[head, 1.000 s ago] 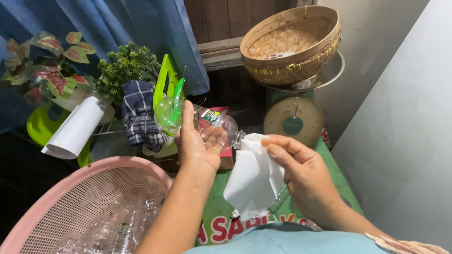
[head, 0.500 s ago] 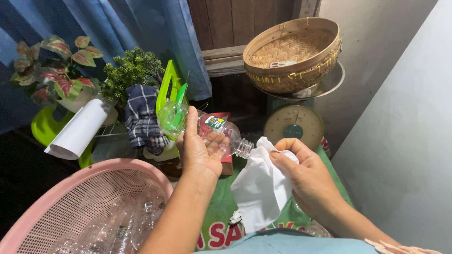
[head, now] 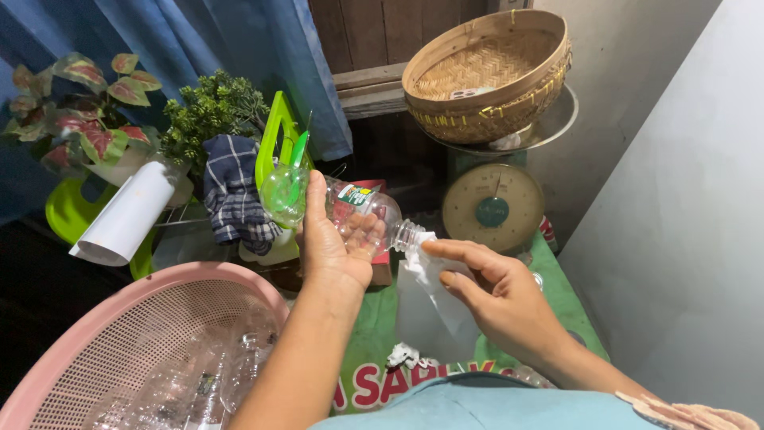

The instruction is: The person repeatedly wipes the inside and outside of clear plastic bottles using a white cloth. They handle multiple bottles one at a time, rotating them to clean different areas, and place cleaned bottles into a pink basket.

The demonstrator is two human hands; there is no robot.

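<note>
Bottle (head: 350, 211) lies sideways in our left hand (head: 330, 239), which wraps its middle, neck pointing right; our right hand (head: 497, 299) pinches 1 white cloth (head: 426, 299) against its mouth.

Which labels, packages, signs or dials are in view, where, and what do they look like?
Bottle label: small wrap on the clear plastic bottle held in the left hand; green, red and white.
Green sack: lies flat under the arms; green with large white and red lettering.
Scale dial: round, pale face with dark green centre, right of the bottle, under the woven basket.
Red package: behind the bottle, mostly hidden.
</note>
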